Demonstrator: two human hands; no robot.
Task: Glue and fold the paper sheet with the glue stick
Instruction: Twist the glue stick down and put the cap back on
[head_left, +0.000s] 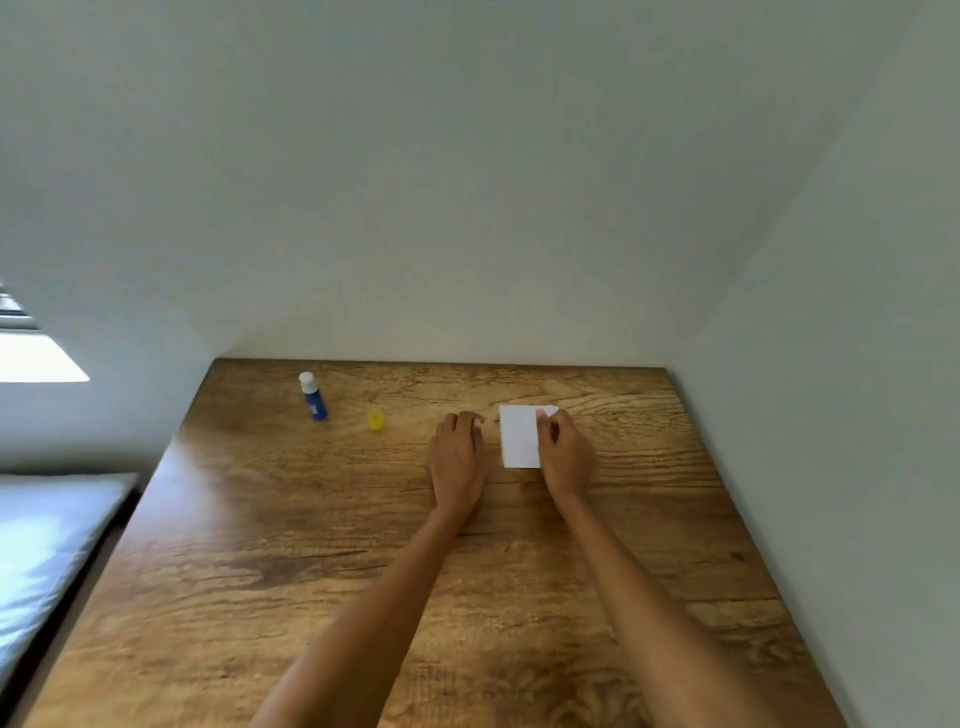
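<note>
We see the paper (519, 435), a small white folded rectangle; right hand (566, 454) fingers pinching its three o'clock edge, left hand (457, 457) fingers curled, empty, at nine.

- The glue stick (313, 399), near the table's (311, 545) far left corner, carries a pale label on its blue body, too blurred to read.
- No other text, number or sign shows.

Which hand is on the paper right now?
The right hand: its fingers rest on the right edge of the white paper. The left hand lies flat on the table, just left of the sheet.
</note>
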